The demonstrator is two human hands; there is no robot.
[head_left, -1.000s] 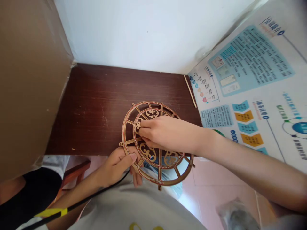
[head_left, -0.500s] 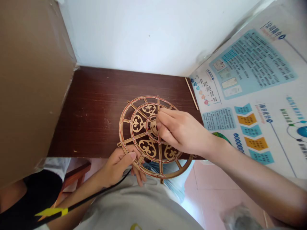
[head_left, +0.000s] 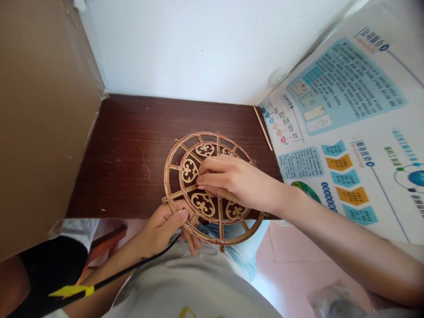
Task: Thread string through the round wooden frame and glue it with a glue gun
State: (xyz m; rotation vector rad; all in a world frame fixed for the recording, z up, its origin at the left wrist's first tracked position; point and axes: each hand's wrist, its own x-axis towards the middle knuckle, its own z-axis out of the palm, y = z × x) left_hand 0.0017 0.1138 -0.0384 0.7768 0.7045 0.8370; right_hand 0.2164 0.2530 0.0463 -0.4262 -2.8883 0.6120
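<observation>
A round, gold-coloured openwork frame (head_left: 172, 194) has rings, spokes and scroll ornaments, with thin red strands along its rings. Its near part juts over the table's front edge. At the near left, my left hand (head_left: 165, 227) grips the rim, thumb on top and fingers beneath. My right hand (head_left: 228, 179) lies over the middle, covering the hub. Its fingertips are drawn together near a left spoke; whatever is between them is hidden.
The dark brown table (head_left: 115, 150) meets a white wall at the back. A thin pale stick (head_left: 263, 128) lies by the printed poster panel (head_left: 351, 88) on the right. A brown board (head_left: 43, 110) stands left. A black cable (head_left: 132, 268) with a yellow tag crosses my left forearm.
My right hand has moved left across the hub, from a tight pinch to longer fingers near the left spoke. My left hand and the frame have hardly moved.
</observation>
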